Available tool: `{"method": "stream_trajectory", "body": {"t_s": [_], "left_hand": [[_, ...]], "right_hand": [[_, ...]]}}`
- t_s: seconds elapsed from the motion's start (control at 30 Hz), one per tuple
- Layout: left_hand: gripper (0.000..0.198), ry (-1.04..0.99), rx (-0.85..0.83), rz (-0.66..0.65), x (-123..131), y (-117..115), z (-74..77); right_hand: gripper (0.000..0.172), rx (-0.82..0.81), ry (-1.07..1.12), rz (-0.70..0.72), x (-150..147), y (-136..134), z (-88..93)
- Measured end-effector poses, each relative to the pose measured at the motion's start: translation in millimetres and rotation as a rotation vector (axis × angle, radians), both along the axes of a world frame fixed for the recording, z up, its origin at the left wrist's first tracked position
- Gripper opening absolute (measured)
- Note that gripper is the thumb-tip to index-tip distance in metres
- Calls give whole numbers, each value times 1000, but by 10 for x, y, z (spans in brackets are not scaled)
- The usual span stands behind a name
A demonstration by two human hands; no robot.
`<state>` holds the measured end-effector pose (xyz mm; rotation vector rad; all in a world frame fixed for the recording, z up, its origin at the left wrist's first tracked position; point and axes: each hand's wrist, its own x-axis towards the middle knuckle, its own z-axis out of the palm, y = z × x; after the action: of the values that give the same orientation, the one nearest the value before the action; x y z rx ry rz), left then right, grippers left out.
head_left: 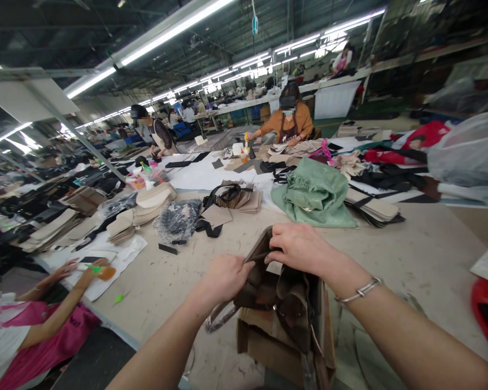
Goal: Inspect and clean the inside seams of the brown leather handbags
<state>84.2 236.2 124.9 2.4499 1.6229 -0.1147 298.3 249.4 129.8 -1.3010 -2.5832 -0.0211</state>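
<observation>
Left hand [226,276] and right hand [299,248], each with fingers closed on the upper rim of a brown bag [295,314], hold it open over a cardboard box [255,349] near the tabletop's [423,254] near edge, a crumpled green sack [315,189] lying beyond at the far edge.
</observation>
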Motion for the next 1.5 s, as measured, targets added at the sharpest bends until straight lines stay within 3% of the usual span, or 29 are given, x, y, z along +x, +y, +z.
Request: {"method": "stream_trajectory", "body": {"t_s": [0.4,0.7,0.97,1.5], "left_hand": [[48,-6,-18,-7,32,-22,-6],[50,56,6,-60,28,-17,-43],[46,53,18,-32,3,3,-64],[43,152,-39,-81,22,51,-30]], "right_hand": [[21,79,-11,-164,-110,79,59],[20,98,11,-178,-108,101,26],[21,102,1,-190,-107,107,-15],[20,106,18,-225,-136,166,-30]]}}
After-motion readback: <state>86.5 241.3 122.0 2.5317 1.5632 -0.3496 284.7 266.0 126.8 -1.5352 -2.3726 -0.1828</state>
